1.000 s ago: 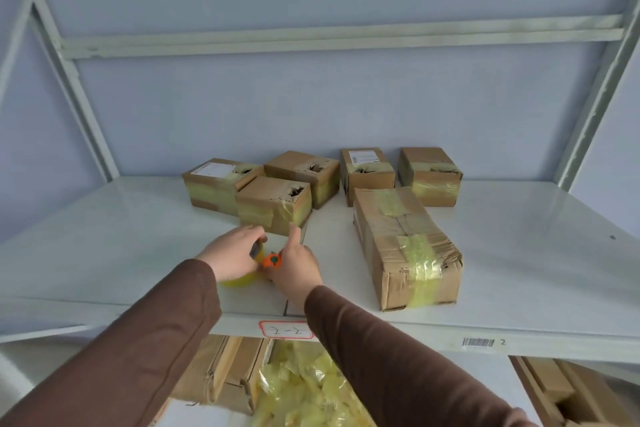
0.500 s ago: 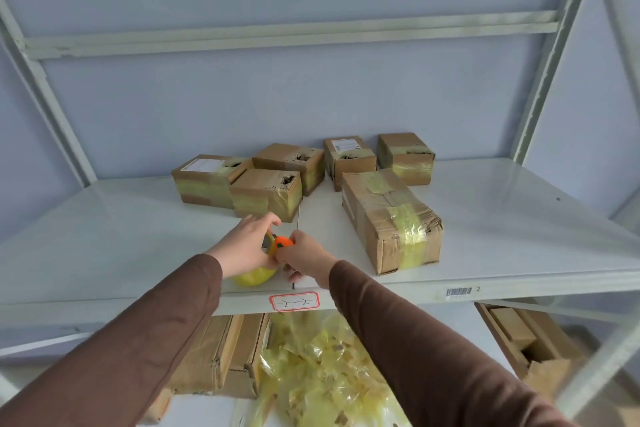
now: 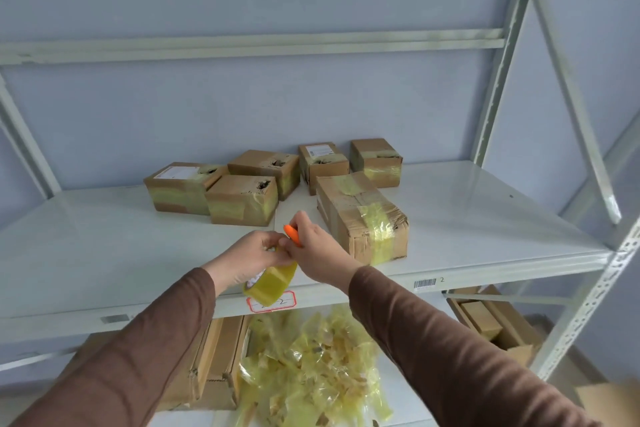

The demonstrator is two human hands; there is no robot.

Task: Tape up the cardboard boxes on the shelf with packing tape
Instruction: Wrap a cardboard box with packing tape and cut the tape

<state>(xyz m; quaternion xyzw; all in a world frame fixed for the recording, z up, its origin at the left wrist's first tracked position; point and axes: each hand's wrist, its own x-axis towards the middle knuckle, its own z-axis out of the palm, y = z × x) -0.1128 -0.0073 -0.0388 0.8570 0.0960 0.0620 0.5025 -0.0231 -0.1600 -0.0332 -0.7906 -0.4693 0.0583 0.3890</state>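
Several cardboard boxes with yellow tape stand on the white shelf [image 3: 104, 246]. The largest box [image 3: 360, 215] lies nearest, right of my hands; a smaller box [image 3: 242, 199] sits ahead of them. My left hand [image 3: 249, 255] grips a roll of yellowish packing tape [image 3: 272, 282] above the shelf's front edge. My right hand [image 3: 313, 250] holds an orange cutter [image 3: 292, 234] and touches the left hand's fingers at the roll. Both hands are apart from the boxes.
Metal uprights [image 3: 498, 55] and a diagonal brace frame the shelf at the right. On the lower shelf lie a heap of crumpled yellow tape [image 3: 311, 367] and more cardboard boxes [image 3: 211, 367]. A red-bordered label [image 3: 272, 302] marks the shelf's front edge.
Both hands have lifted the tape roll and cutter off the shelf and drawn them toward the front edge. The camera has turned left, so the boxes sit more to the right.
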